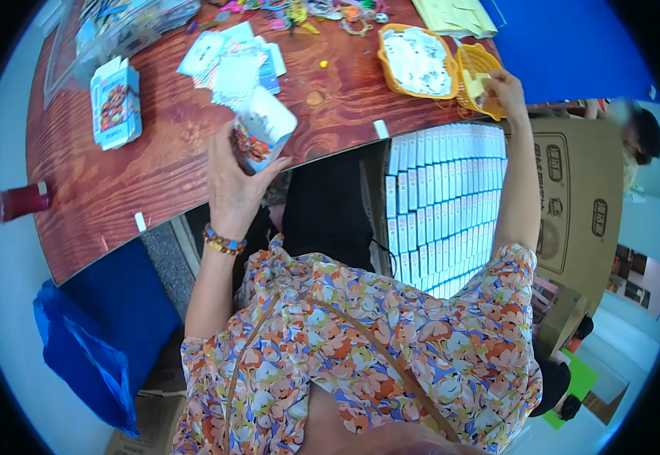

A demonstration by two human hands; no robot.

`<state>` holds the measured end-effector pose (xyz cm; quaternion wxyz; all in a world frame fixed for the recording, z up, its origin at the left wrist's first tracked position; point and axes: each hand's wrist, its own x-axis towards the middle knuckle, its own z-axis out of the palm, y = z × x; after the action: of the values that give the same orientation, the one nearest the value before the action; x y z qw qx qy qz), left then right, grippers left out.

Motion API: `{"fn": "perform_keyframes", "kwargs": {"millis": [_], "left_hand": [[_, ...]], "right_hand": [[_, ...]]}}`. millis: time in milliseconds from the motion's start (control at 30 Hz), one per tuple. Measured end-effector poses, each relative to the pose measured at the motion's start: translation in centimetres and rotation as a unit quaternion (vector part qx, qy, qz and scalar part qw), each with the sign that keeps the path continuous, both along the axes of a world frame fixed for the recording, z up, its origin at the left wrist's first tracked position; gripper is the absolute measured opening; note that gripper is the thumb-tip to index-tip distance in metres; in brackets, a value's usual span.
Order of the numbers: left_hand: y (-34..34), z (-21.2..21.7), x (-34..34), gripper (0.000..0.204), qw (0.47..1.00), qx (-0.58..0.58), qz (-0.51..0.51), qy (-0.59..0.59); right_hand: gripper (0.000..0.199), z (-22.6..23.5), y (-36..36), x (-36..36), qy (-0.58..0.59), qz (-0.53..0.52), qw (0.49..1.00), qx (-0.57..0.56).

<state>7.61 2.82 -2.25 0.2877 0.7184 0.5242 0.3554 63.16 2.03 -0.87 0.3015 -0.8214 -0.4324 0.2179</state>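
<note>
A: What is sitting farthest left?
B: A red jar [23, 202] is resting at the left edge of the surface [170, 163]. Below it, a blue bag [87, 356] is showing. A clear bin [61, 68] is standing toward the far left corner, and printed packaging [116, 106] is lying just in front of it.
A: And the left hand [235, 193]?
B: Its fingers are pinching a printed box [258, 133], the thumb pressing on one side and the others wrapping the opposite side. The box is tilting above the near edge of the surface, and behind it a loose pile of cards [235, 72] is spreading out.
A: What is lying farther right?
B: Trinkets [299, 14] are scattering along the far side, then a yellow basket [385, 64] is holding white slips [418, 62].
A: Where is the right hand [506, 95] working?
B: It is reaching into a second basket [489, 61], touching the first. Its fingers are curling downward near pale yellow pieces [475, 85]; I cannot tell whether they are pinching any. Below, a carton [572, 189] is holding rows of small boxes [443, 205].
</note>
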Motion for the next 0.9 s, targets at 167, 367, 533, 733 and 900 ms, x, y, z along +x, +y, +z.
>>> {"fn": "perform_keyframes", "kwargs": {"millis": [167, 367, 533, 733, 900], "left_hand": [[0.0, 0.6, -0.7, 0.076, 1.000, 0.003, 0.007, 0.004], [0.5, -0.3, -1.2, 0.078, 0.999, 0.045, 0.015, 0.014], [0.2, -0.2, -1.6, 0.079, 0.996, 0.074, 0.029, 0.052], [0.3, 0.2, -2.3, 0.079, 0.991, 0.120, 0.045, 0.048], [0.5, -0.2, -3.9, 0.079, 0.990, 0.110, 0.077, 0.032]], "right_hand": [[0.015, 0.7, -0.9, 0.5, -0.123, -0.053, 0.991, 0.022], [0.022, 6.9, 0.5, -19.2, 0.113, 0.082, 0.974, 0.177], [0.015, 7.4, 2.1, -35.7, 0.186, 0.308, 0.917, 0.171], [0.014, 6.1, 3.5, -41.4, -0.147, 0.410, 0.883, 0.177], [0.019, 7.3, 3.8, -41.6, -0.098, 0.437, 0.879, 0.162]]}}
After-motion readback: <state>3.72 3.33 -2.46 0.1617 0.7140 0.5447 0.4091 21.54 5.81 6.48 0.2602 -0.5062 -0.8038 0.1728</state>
